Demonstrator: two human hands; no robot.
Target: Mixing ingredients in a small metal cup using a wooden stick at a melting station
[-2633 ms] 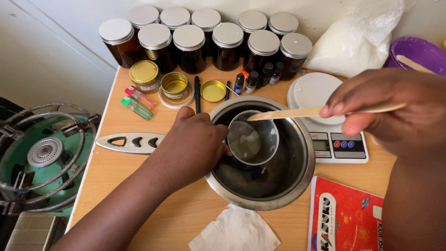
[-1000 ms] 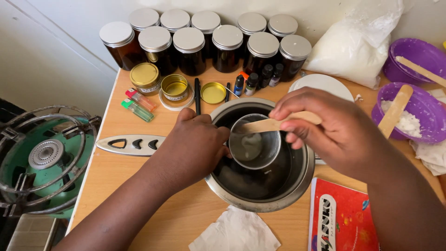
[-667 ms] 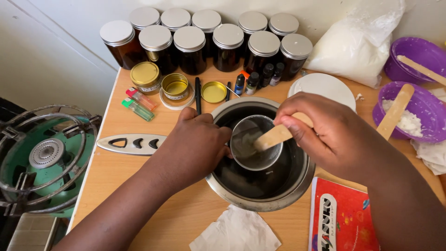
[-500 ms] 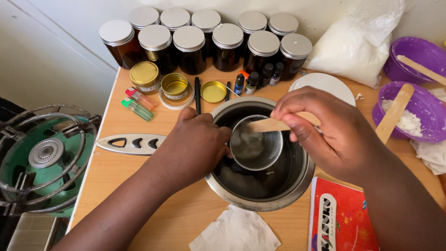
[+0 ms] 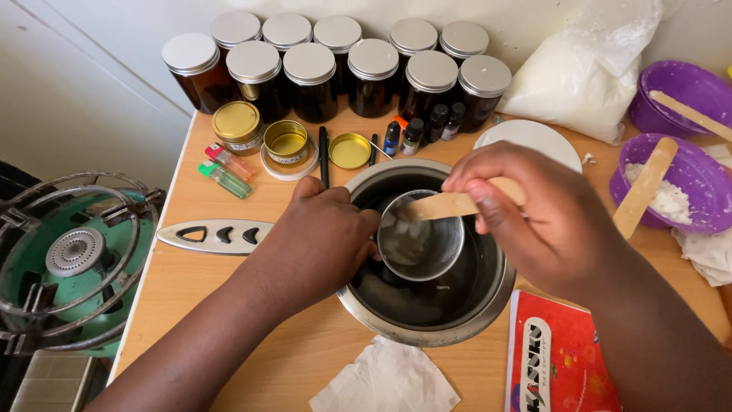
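Your left hand [image 5: 316, 240] is wrapped around the side of a small metal cup [image 5: 420, 238], holding it inside a large steel bowl [image 5: 488, 294] that sits on the wooden bench [image 5: 297, 355]. Your right hand [image 5: 541, 217] pinches a flat wooden stick [image 5: 442, 206] between thumb and fingers, and the stick's far end dips over the cup's rim into the cloudy, pale contents. The cup sits toward the upper left of the bowl's dark interior. Behind the bowl, a cluster of amber glass jars with silver lids [image 5: 374, 72] lines the wall, with a few small dropper bottles [image 5: 415, 133] just in front of them. To their left stand gold tins [image 5: 263, 133], one with its lid [image 5: 351, 150] lying beside it, next to a black pen [image 5: 324, 152] and two lighters [image 5: 225, 169]. A white plate [image 5: 518, 136] shows partly behind your right hand. At the far right are two purple bowls [image 5: 690, 164], each with a wooden stick resting in it, and a clear bag of white flakes [image 5: 583, 69]. A red notebook [image 5: 560, 358] lies at the lower right, a crumpled tissue [image 5: 385, 378] in front of the bowl, and a green gas burner [image 5: 69, 259] stands off the bench's left edge.
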